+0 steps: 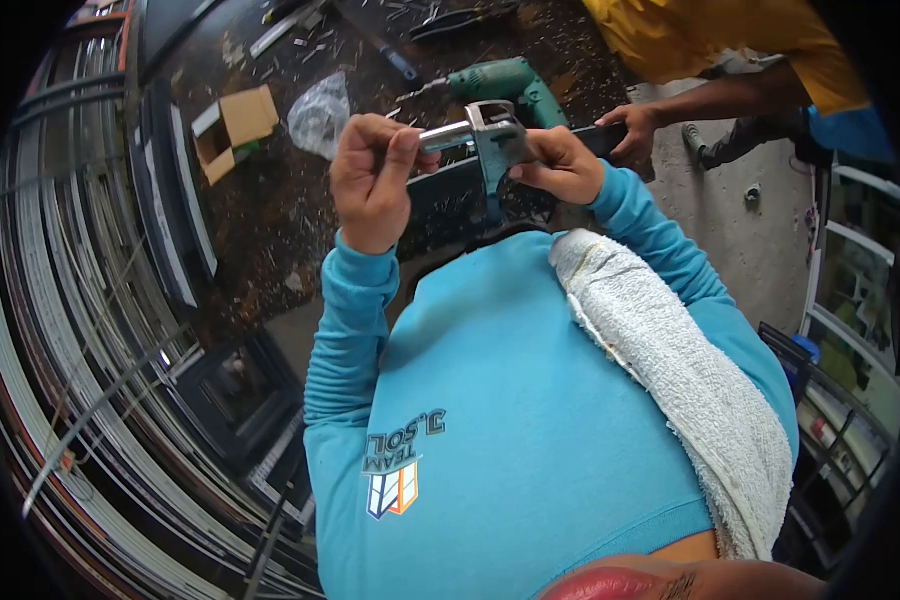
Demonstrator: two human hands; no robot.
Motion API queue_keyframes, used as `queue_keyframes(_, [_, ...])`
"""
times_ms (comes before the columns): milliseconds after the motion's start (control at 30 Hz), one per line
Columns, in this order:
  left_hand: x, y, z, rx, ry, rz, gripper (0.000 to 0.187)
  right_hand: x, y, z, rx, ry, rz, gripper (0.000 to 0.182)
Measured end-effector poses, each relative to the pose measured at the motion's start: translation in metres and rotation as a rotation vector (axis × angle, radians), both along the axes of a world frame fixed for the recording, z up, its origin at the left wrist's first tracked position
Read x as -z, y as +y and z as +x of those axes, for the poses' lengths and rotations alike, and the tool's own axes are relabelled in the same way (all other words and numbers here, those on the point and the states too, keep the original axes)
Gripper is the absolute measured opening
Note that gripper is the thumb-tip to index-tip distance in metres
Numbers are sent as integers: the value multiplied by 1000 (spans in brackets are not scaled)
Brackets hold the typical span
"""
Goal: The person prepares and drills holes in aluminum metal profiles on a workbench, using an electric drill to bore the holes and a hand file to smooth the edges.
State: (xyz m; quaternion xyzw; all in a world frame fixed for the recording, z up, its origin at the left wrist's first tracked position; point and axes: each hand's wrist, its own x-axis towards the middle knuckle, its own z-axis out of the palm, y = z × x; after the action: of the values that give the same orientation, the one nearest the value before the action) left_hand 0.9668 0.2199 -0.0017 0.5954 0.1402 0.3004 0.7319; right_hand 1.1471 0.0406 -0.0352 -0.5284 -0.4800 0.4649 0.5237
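Currently, in the head view, 2 bare hands are meeting at the upper middle of the frame, beyond the chest of a blue shirt (530, 390). The left hand (373, 185), left of centre, is curling partly closed — its thumb and fingers are pinching the end of a shiny metal bar (446, 136). The right hand (567, 165), right of centre, is also curling partly closed and is gripping the side of a grey metal fitting (497, 150). The fitting is sitting between the 2 hands, with the bar extending leftward from it; whether they are forming 1 piece, I cannot tell.

Just above them, a green drill (495, 77) is lying on a dark table (255, 225), its bit pointing left. A clear plastic bag (320, 115) is resting left of the drill, and an open cardboard box (250, 115) is standing farther left. Metal scraps are littering the tabletop near the top edge.

At upper right, a co-worker in a yellow shirt (720, 35) is reaching in — that person's hand (635, 133) is touching a dark bar. A white towel (675, 375) is draping down the right of the frame, while long metal profiles (65, 270) are filling the left edge.
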Motion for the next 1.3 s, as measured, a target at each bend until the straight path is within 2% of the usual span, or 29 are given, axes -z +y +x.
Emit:
queue_keyframes(67, [17, -17, -12, -35, -40, -120, 12, -15, -5, -3, -76, -324, -101, 29])
queue_keyframes(133, [30, -44, -28, -135, 62, -344, 18, -27, -11, -22, -78, -581, -126, 36])
queue_keyframes(167, [55, -50, -43, -57, 79, -524, 21, -33, -14, -26, -163, -745, -311, 45])
queue_keyframes(200, [77, -53, -55, 30, 95, -701, 24, -40, -16, -35, -213, -865, -404, 47])
queue_keyframes(267, [90, -58, -74, 217, 333, -973, 27, -52, -20, -55, -298, -1101, -606, 49])
queue_keyframes(300, [88, -54, -81, 257, 325, -997, 26, -55, -15, -63, -370, -1024, -657, 43])
queue_keyframes(400, [95, -32, -103, 427, 249, -1070, 25, 16, -16, -77, -417, -105, -637, 33])
queue_keyframes(433, [100, -24, -108, 445, 160, -1120, 26, 20, -11, -88, -378, -24, -629, 29])
queue_keyframes(467, [104, -16, -117, 375, 214, -1066, 25, 25, 0, -100, -336, 55, -614, 26])
queue_keyframes(500, [94, -9, -123, 312, 263, -1010, 23, 34, 7, -106, -304, -13, -617, 22])
queue_keyframes(533, [89, -3, -128, 260, 317, -960, 23, 42, 14, -111, -311, -108, -460, 28])
queue_keyframes(600, [132, 24, -141, 75, 428, -214, 28, 50, 27, -131, -149, -170, -407, 36])
queue_keyframes(633, [128, 35, -146, 27, 494, 175, 36, 59, 31, -139, -88, -227, -463, 36])
queue_keyframes(667, [123, 45, -157, -50, 556, 565, 44, 50, 41, -147, -104, -356, -640, 37])
queue_keyframes(700, [134, 57, -160, -18, 513, 739, 59, 50, 47, -153, -91, -397, -687, 38])
queue_keyframes(800, [148, 67, -157, 131, 450, 803, 59, 67, 57, -178, -34, -445, -765, 39])
queue_keyframes(933, [157, 80, -150, 163, 506, 837, 53, 87, 55, -195, 74, -404, -754, 41])
queue_keyframes(1033, [169, 89, -154, 165, 440, 960, 55, 72, 67, -199, 68, -393, -936, 42])
queue_keyframes(1067, [175, 93, -149, 165, 384, 1010, 56, 92, 68, -195, 14, -622, -832, 42])
queue_keyframes(1100, [185, 94, -148, 145, 351, 1029, 60, 73, 79, -196, -40, -768, -870, 43])
queue_keyframes(1133, [198, 99, -144, 131, 315, 1049, 64, 51, 89, -191, -63, -788, -898, 46])
queue_keyframes(1167, [203, 101, -142, 140, 363, 1093, 68, 46, 98, -186, -84, -868, -913, 41])
queue_keyframes(1200, [212, 107, -137, 117, 257, 1131, 67, 52, 105, -175, -129, -846, -923, 41])
queue_keyframes(1233, [207, 107, -136, 115, 190, 1117, 60, 18, 108, -177, -164, -863, -878, 42])
queue_keyframes(1267, [175, 102, -142, 134, 192, 1096, 54, 23, 108, -179, -181, -892, -903, 40])
queue_keyframes(1300, [173, 102, -140, 131, 186, 1102, 52, 12, 106, -179, -222, -809, -968, 37])
